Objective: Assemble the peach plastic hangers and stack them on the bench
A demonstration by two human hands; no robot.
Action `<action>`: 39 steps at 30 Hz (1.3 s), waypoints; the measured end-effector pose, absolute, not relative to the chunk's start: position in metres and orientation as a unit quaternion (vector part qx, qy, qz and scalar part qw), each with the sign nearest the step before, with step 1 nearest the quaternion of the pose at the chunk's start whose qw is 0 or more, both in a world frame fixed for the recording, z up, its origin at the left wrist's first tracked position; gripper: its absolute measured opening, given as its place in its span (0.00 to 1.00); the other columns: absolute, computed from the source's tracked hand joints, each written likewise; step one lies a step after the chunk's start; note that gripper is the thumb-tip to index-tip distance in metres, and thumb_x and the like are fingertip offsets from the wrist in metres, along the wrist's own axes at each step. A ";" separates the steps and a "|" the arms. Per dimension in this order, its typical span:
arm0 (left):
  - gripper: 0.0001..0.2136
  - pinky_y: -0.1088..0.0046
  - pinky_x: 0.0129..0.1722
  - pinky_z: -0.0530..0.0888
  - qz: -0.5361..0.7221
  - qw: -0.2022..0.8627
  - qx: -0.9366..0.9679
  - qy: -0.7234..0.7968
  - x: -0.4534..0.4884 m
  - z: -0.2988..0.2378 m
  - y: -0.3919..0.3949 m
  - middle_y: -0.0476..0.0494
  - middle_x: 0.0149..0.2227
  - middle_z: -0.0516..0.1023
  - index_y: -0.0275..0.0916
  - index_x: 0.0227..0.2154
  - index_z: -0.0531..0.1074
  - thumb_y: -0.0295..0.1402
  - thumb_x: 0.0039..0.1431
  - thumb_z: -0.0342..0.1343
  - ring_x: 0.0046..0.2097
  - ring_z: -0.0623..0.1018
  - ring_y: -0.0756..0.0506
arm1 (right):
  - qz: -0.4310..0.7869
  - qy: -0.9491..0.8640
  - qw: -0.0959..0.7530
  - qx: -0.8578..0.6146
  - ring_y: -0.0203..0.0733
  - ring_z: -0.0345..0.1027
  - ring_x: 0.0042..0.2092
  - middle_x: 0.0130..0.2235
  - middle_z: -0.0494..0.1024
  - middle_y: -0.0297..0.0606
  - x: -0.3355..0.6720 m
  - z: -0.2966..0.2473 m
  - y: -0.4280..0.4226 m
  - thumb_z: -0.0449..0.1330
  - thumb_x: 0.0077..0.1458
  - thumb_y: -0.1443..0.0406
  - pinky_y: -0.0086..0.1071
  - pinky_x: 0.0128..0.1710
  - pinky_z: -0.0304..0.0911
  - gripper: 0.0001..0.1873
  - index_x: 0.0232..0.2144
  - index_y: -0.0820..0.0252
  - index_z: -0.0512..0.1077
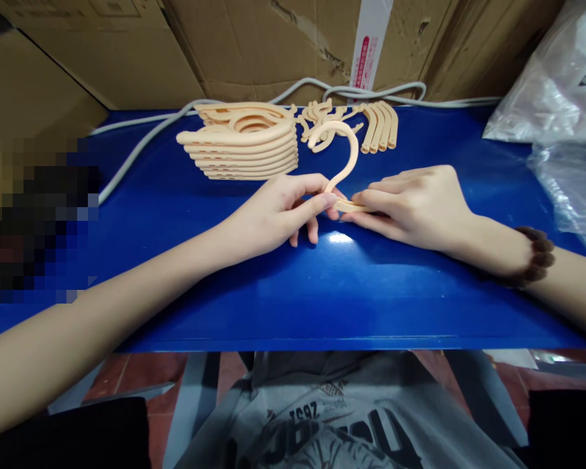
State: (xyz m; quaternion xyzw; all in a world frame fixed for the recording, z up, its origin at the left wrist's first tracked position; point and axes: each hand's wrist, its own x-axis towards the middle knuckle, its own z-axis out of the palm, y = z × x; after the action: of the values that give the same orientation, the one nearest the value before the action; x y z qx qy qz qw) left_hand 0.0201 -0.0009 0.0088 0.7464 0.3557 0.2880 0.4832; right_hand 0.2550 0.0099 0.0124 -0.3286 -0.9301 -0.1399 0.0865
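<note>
A cream plastic hanger hook (350, 153) rises from between my hands, its curve toward the back of the blue table. Thumb and fingers of my left hand (293, 205) pinch the base of the hook. My right hand (415, 202) is closed round a cream hanger arm (354, 206), whose end meets the hook's base at my left fingertips. Most of that arm is hidden under my right fingers, and I cannot tell whether the two parts are joined. Behind my left hand lies a neat stack of cream hangers (247, 146).
Behind the hook lie loose cream hooks (317, 114) and several curved hanger arms (381, 127). A grey cable (146, 153) runs along the back, before cardboard boxes (283, 52). Clear plastic bags (551, 85) sit at the right. The blue table's (293, 319) front edge is near my lap.
</note>
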 end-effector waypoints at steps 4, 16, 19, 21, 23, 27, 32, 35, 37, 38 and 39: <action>0.08 0.86 0.17 0.70 0.281 0.490 0.743 0.361 0.020 0.010 -0.001 0.44 0.38 0.78 0.33 0.38 0.71 0.32 0.70 0.50 0.24 0.77 0.55 | -0.145 -0.929 0.082 -0.329 0.40 0.74 0.33 0.33 0.83 0.39 0.255 0.012 0.010 0.42 0.71 0.47 0.34 0.28 0.44 0.32 0.38 0.58 0.79; 0.10 0.85 0.18 0.71 0.266 0.492 0.738 0.377 0.020 0.014 0.000 0.44 0.39 0.80 0.33 0.39 0.74 0.33 0.70 0.51 0.25 0.78 0.55 | -0.152 -0.927 0.074 -0.334 0.40 0.72 0.32 0.34 0.82 0.39 0.254 0.011 0.011 0.42 0.71 0.46 0.34 0.29 0.44 0.33 0.39 0.57 0.80; 0.10 0.85 0.18 0.72 0.262 0.495 0.739 0.374 0.020 0.013 0.001 0.43 0.40 0.80 0.33 0.39 0.74 0.34 0.70 0.51 0.26 0.78 0.55 | -0.150 -0.928 0.075 -0.333 0.40 0.72 0.32 0.34 0.82 0.40 0.254 0.011 0.011 0.42 0.71 0.46 0.34 0.30 0.45 0.33 0.39 0.58 0.80; 0.10 0.85 0.18 0.72 0.261 0.497 0.739 0.373 0.020 0.013 0.001 0.43 0.40 0.80 0.32 0.39 0.74 0.34 0.70 0.51 0.26 0.78 0.55 | -0.150 -0.928 0.073 -0.333 0.40 0.71 0.32 0.33 0.82 0.40 0.254 0.011 0.011 0.41 0.71 0.46 0.34 0.30 0.45 0.33 0.39 0.58 0.80; 0.10 0.86 0.18 0.72 0.262 0.499 0.738 0.371 0.019 0.012 0.002 0.43 0.40 0.80 0.32 0.39 0.74 0.33 0.70 0.51 0.26 0.78 0.55 | -0.153 -0.927 0.070 -0.334 0.40 0.71 0.33 0.33 0.82 0.40 0.254 0.011 0.011 0.41 0.71 0.46 0.34 0.30 0.45 0.33 0.39 0.58 0.80; 0.09 0.85 0.18 0.72 0.260 0.502 0.738 0.368 0.019 0.012 0.002 0.43 0.40 0.80 0.33 0.39 0.74 0.33 0.69 0.51 0.26 0.78 0.54 | -0.156 -0.926 0.064 -0.336 0.41 0.72 0.33 0.33 0.82 0.40 0.254 0.012 0.011 0.41 0.71 0.46 0.34 0.30 0.44 0.33 0.38 0.58 0.79; 0.10 0.85 0.19 0.72 0.252 0.500 0.741 0.372 0.018 0.013 0.002 0.43 0.41 0.80 0.33 0.40 0.73 0.34 0.69 0.51 0.27 0.78 0.54 | -0.159 -0.926 0.069 -0.335 0.41 0.71 0.32 0.32 0.81 0.40 0.253 0.011 0.011 0.42 0.71 0.47 0.34 0.29 0.43 0.32 0.38 0.58 0.79; 0.09 0.86 0.19 0.72 0.254 0.500 0.740 0.370 0.018 0.013 0.002 0.42 0.41 0.80 0.33 0.40 0.73 0.33 0.69 0.51 0.27 0.78 0.54 | -0.155 -0.927 0.070 -0.334 0.41 0.72 0.33 0.32 0.82 0.40 0.253 0.011 0.011 0.42 0.71 0.47 0.34 0.30 0.43 0.32 0.38 0.58 0.79; 0.09 0.85 0.19 0.72 0.257 0.503 0.740 0.365 0.018 0.012 0.003 0.42 0.41 0.80 0.33 0.40 0.73 0.33 0.69 0.51 0.27 0.78 0.54 | -0.154 -0.927 0.070 -0.335 0.41 0.72 0.33 0.33 0.82 0.40 0.253 0.011 0.011 0.42 0.71 0.47 0.34 0.30 0.44 0.32 0.39 0.58 0.79; 0.09 0.85 0.19 0.72 0.259 0.505 0.740 0.362 0.018 0.012 0.003 0.43 0.41 0.80 0.33 0.40 0.73 0.33 0.69 0.51 0.27 0.78 0.54 | -0.152 -0.927 0.070 -0.336 0.41 0.72 0.33 0.34 0.82 0.39 0.253 0.011 0.011 0.42 0.71 0.47 0.34 0.30 0.44 0.32 0.39 0.58 0.79; 0.09 0.85 0.18 0.72 0.261 0.506 0.739 0.359 0.018 0.011 0.003 0.43 0.40 0.79 0.33 0.40 0.73 0.33 0.69 0.51 0.27 0.78 0.54 | -0.151 -0.927 0.071 -0.336 0.42 0.73 0.33 0.34 0.82 0.39 0.254 0.011 0.011 0.42 0.71 0.47 0.34 0.30 0.44 0.32 0.39 0.58 0.79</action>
State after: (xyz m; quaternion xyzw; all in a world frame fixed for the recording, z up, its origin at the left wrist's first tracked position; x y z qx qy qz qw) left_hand 0.0184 0.0028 0.0115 0.7392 0.3593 0.2612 0.5061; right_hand 0.2536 0.0108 0.0112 -0.3361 -0.9270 -0.1508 0.0707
